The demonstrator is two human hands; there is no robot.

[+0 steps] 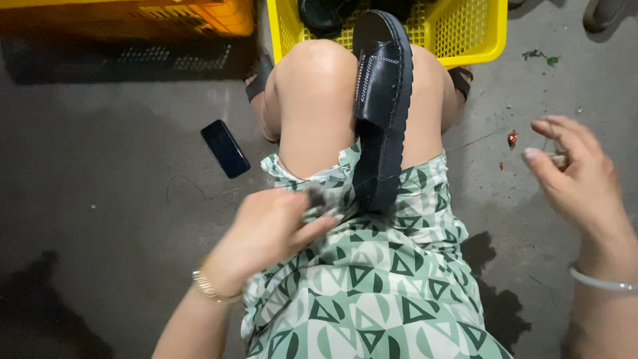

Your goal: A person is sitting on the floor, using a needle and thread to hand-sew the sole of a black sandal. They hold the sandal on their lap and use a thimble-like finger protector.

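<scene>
We see a black sandal [381, 106] lying lengthwise between the person's knees, its toe end pointing far toward a yellow basket [465, 30] and its heel end resting on the lap of a green and white patterned dress [372, 292]. The sandal has pale stitching along its strap and a ridged sole edge.

The left hand [269, 229] rests on the lap just left of the sandal's near end, its fingers closed around a small dark thing that is too blurred for us to name. A gold bracelet [209, 287] sits on that wrist.

The right hand [575, 176] is held out to the right, well apart from the sandal, above the grey floor [119, 199]. Its thumb and forefinger pinch something small and pale; we cannot tell what it is. A thin clear bangle [601, 280] circles that wrist.

More dark footwear lies in the yellow basket at the far edge. An orange crate [133, 16] stands far left. A black phone [225, 147] lies flat on the floor to the left of the knees. A few small red scraps [512, 138] lie on the floor right of the knees.
</scene>
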